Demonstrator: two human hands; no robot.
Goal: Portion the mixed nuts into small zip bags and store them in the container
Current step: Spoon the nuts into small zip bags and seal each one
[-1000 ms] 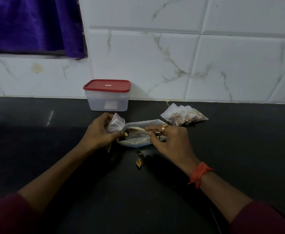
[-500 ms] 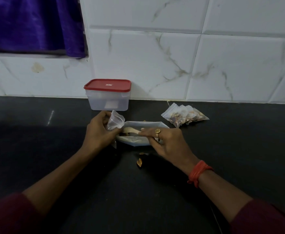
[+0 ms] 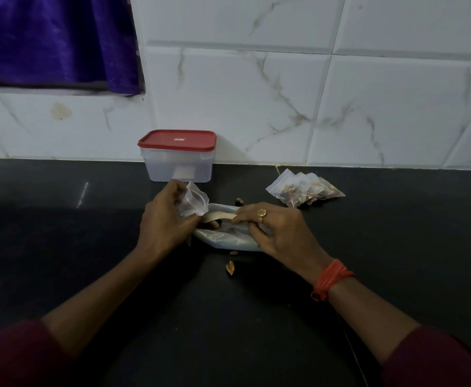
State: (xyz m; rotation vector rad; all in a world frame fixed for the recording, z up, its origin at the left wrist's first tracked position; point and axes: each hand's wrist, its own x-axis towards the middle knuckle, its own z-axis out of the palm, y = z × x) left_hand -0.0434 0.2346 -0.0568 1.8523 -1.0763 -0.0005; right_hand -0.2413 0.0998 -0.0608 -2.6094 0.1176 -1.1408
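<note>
Right hand (image 3: 277, 233), gripping spoon (image 3: 217, 216), neared left hand (image 3: 164, 222) holding bag (image 3: 193, 203).

Dim and underexposed, faint glint on dark counter (image 3: 82, 194), wide-angle bowing at edges

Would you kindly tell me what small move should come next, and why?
Probably the right hand, fingers at the large bag, should pinch some nuts and carry them to the small zip bag the left hand holds, seemingly empty.
</note>
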